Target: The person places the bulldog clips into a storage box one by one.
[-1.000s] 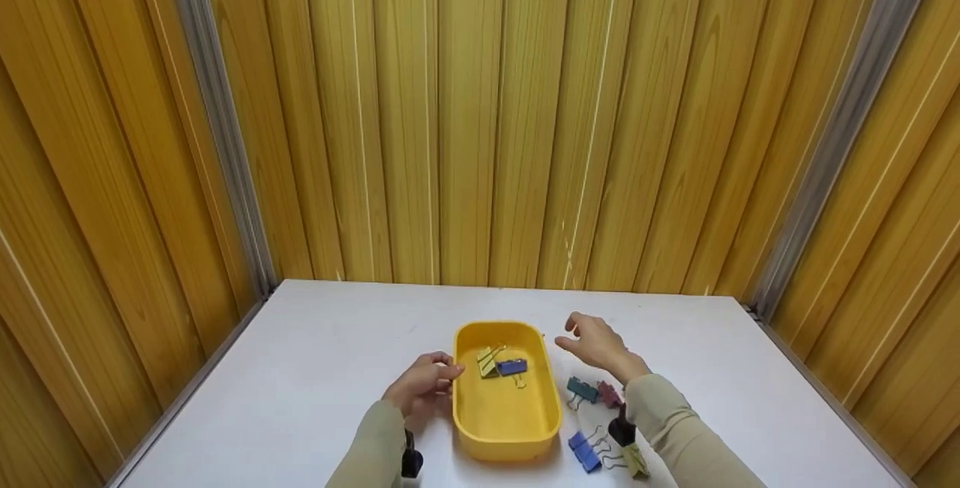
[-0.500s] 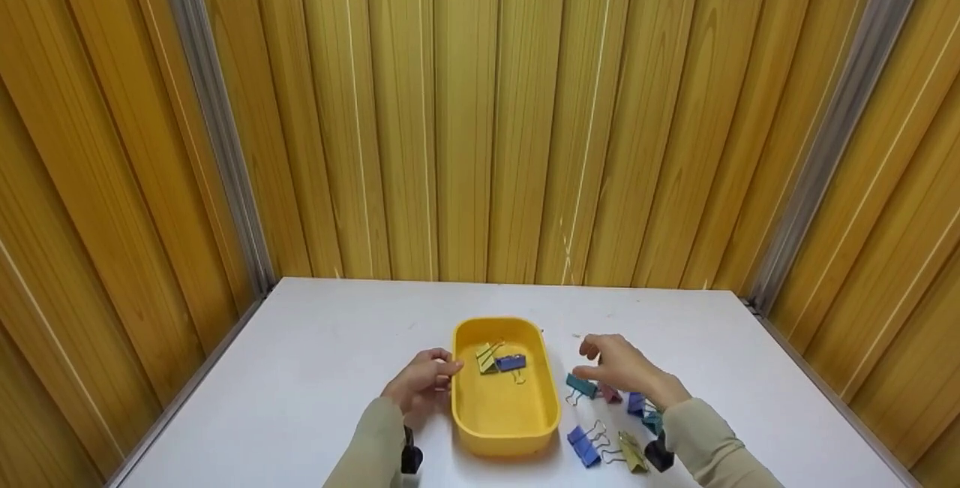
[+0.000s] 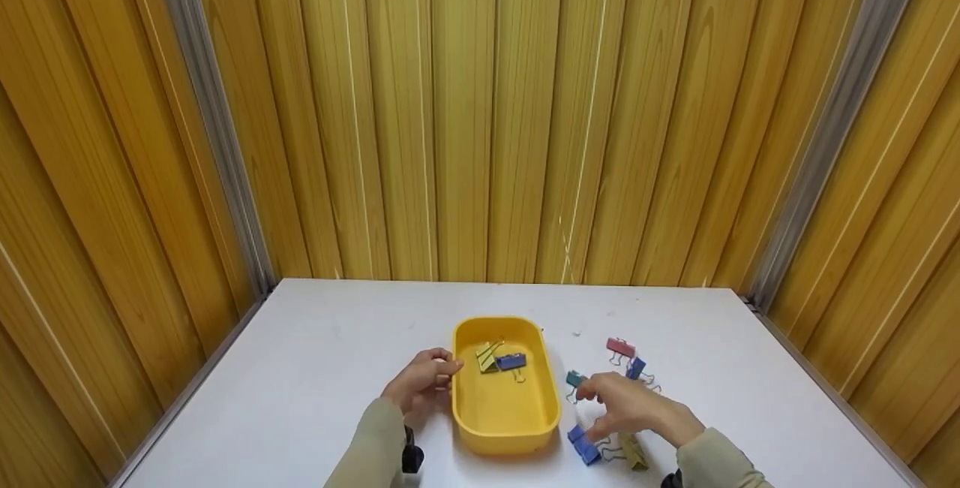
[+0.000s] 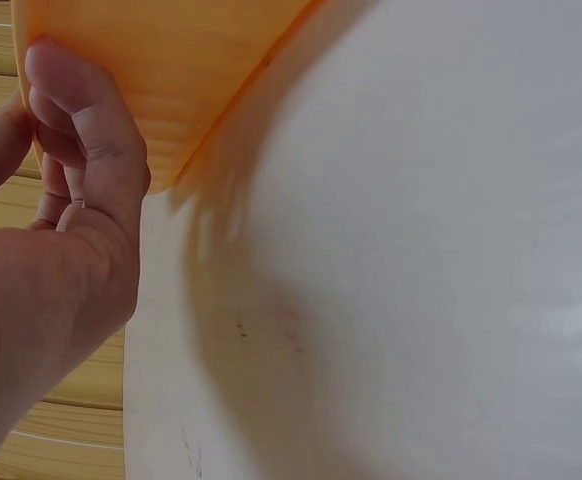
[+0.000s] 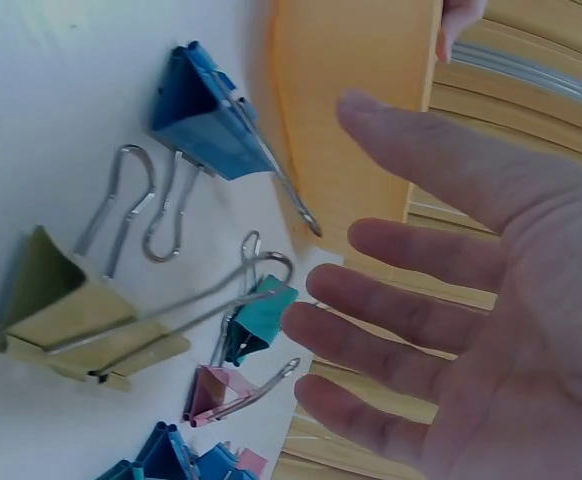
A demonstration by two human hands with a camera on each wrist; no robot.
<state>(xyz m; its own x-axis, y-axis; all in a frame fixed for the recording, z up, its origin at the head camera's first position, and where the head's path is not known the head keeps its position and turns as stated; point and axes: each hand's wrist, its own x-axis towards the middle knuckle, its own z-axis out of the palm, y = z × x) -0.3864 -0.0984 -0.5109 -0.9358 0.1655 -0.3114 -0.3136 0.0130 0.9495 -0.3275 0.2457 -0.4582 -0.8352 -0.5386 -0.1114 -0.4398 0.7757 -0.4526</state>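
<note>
My left hand [image 3: 416, 379] grips the left wall of a yellow plastic box [image 3: 506, 443], thumb over the rim and fingers outside. Inside the box lie a yellow binder clip [image 3: 487, 360] and a blue binder clip [image 3: 511, 361]. My right hand [image 3: 634, 404], fingers spread apart and holding nothing, hovers above the loose binder clips right of the box. Nearest its thumb is a blue clip [image 5: 211, 120], with a larger yellow clip [image 5: 81, 320] beside it. A teal clip [image 5: 258, 322] and a pink clip [image 5: 214, 393] appear beyond the fingers in the right wrist view.
Farther back on the white table [image 3: 360, 323] lie a red binder clip [image 3: 620, 347] and another blue clip [image 3: 636, 368]. Wood-patterned panels [image 3: 465, 112] enclose the table at the back and both sides.
My right hand has moved toward me and slightly right, from beside the box's far end to over the near clips. The red clip at the back has come into view. My left hand stays put.
</note>
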